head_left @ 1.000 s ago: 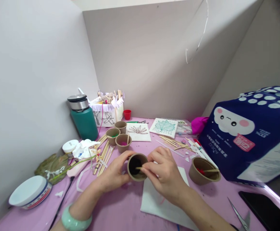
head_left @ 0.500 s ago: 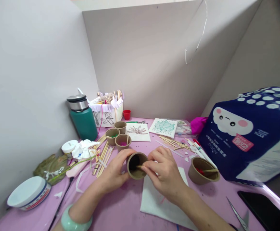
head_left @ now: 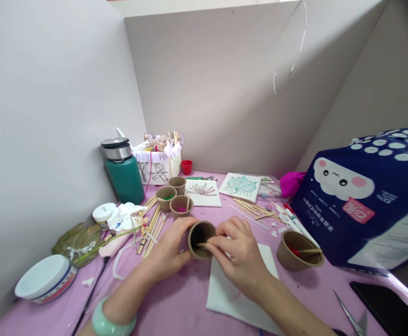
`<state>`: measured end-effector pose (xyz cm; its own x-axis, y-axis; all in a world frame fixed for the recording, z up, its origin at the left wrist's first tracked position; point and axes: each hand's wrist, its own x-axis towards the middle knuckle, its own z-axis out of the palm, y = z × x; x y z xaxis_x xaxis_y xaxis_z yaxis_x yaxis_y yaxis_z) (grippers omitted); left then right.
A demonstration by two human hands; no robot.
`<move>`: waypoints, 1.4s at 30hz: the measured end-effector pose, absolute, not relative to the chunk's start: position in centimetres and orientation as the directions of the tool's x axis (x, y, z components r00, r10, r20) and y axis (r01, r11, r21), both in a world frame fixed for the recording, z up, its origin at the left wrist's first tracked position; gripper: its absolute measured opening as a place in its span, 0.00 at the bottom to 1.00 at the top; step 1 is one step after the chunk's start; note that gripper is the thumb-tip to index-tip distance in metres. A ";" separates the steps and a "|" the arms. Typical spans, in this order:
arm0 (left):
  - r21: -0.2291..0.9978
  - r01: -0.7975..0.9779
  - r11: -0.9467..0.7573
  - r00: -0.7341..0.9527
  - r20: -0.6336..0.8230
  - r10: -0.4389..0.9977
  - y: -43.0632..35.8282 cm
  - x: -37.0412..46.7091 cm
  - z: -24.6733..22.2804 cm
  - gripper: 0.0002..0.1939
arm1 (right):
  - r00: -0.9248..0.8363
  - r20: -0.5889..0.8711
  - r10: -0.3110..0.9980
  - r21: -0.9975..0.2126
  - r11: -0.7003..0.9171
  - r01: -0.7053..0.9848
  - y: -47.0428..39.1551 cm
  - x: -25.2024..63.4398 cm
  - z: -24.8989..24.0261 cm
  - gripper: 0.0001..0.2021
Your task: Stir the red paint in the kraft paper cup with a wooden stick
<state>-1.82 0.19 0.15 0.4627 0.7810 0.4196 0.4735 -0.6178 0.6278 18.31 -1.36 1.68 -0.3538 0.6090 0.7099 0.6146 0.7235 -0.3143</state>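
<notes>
A brown cup [head_left: 201, 255] is tipped toward the camera, its inside dark. Fingers of my left hand [head_left: 171, 247] wrap round its left side. Between thumb and fingers of my right hand [head_left: 237, 254] is a thin wooden stick [head_left: 202, 244], whose far end is inside the cup. Beneath my right hand lies a white cloth square [head_left: 225, 294] with a faint pink mark. Further right stands a brown cup with red contents [head_left: 290, 256] and a stick in it. Behind my left hand, another brown cup [head_left: 180, 215] holds something magenta.
At the left are a white bowl [head_left: 43, 280] and a green bottle [head_left: 124, 179]. A leaf picture [head_left: 241, 185] and a flower picture [head_left: 204, 198] lie at the back. Scissors [head_left: 347, 310], a black phone [head_left: 386, 303] and a large blue package [head_left: 330, 224] are at the right.
The view has shifted slightly, so things appear a little further right. Both hands keep their holds on the cup and stick; the stick's angle in the cup differs slightly.
</notes>
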 end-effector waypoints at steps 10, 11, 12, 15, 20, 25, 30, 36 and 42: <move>0.656 0.423 -0.625 0.438 0.455 0.775 0.1 -1.6 0.3 0.26 | -0.239 0.724 0.647 -0.413 0.684 0.601 -0.8 18.5 1.3 0.07; 0.656 0.418 -0.629 0.439 0.460 0.772 0.1 -1.5 0.4 0.26 | -0.251 0.720 0.647 -0.415 0.692 0.591 -0.8 18.5 1.3 0.07; 0.655 0.415 -0.632 0.440 0.464 0.769 0.1 -1.5 0.4 0.25 | -0.267 0.714 0.648 -0.418 0.700 0.579 -0.7 18.5 1.2 0.07; 0.651 0.420 -0.632 0.426 0.473 0.771 0.2 -1.6 0.3 0.26 | -0.307 0.698 0.648 -0.426 0.719 0.550 -0.6 18.6 1.1 0.08; 0.671 0.452 -0.588 0.369 0.459 0.808 0.5 -1.8 0.0 0.28 | -0.277 0.662 0.696 -0.531 0.697 0.482 -0.4 19.1 1.3 0.13; 0.688 0.447 -0.572 0.351 0.454 0.819 0.3 -1.8 0.1 0.30 | -0.345 0.559 0.754 -0.570 0.652 0.500 -0.3 19.1 1.0 0.31; 0.679 0.416 -0.605 0.366 0.484 0.795 0.0 -1.3 0.0 0.31 | -0.400 0.610 0.684 -0.454 0.715 0.531 -0.5 18.1 -0.6 0.41; 0.695 0.416 -0.586 0.400 0.439 0.805 0.3 -1.0 -0.8 0.33 | -0.302 0.602 0.739 -0.545 0.657 0.521 -0.1 17.4 -0.9 0.33; 0.697 0.497 -0.516 0.357 0.378 0.854 0.1 -1.3 -1.3 0.34 | -0.022 0.603 0.797 -0.528 0.419 0.738 4.0 19.4 0.7 0.31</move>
<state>-1.31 0.07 -1.34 0.3567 0.8542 0.3783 0.4975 -0.5164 0.6970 19.35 3.98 0.71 -0.0215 0.7975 0.6030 0.7383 0.4194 -0.5283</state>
